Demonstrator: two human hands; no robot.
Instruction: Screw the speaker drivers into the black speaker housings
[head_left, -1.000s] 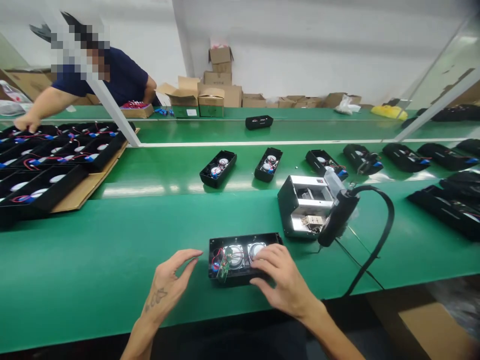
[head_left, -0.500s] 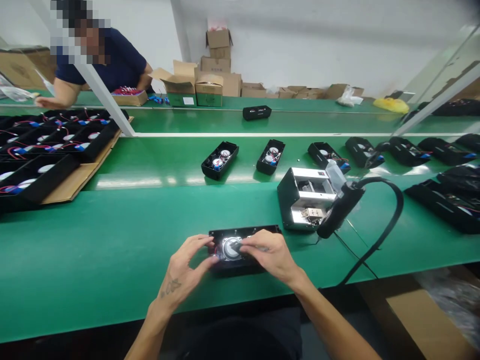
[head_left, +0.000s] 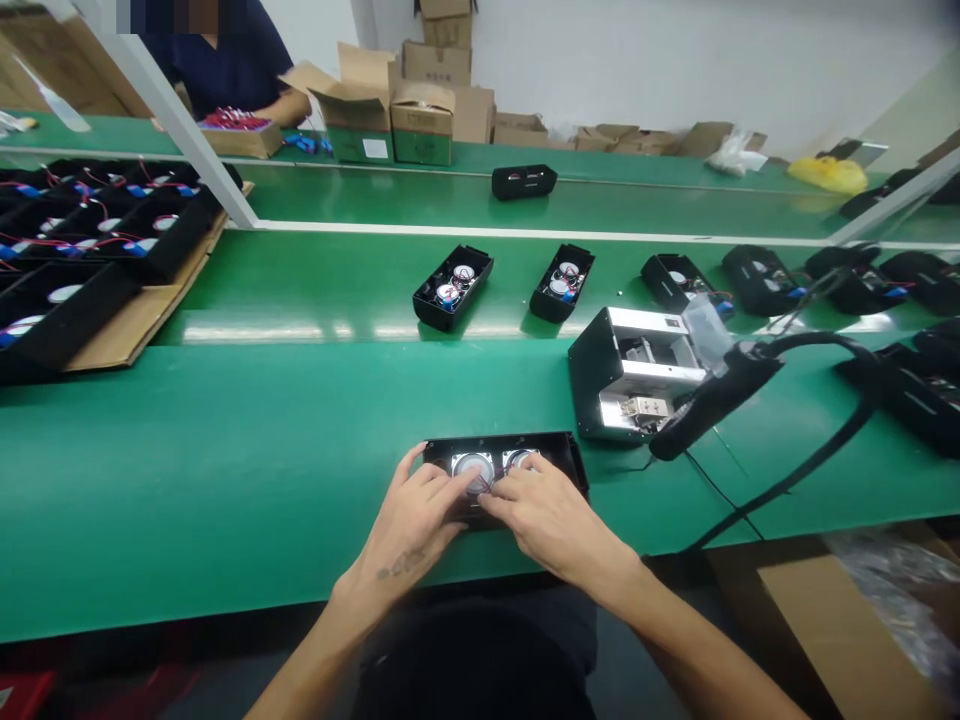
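Both hands (head_left: 480,505) have closed in over the speaker housing (head_left: 551,450).

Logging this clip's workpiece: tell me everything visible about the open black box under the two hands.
The open-topped black plastic-looking rectangular housing lies flat near the front edge of the green bench. Inside sit two round silvery speaker drivers, side by side. The left hand and right hand rest on its near half, fingertips meeting by the drivers, hiding its front wall.

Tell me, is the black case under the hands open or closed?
Open: the black case has no cover; two round speakers show inside.
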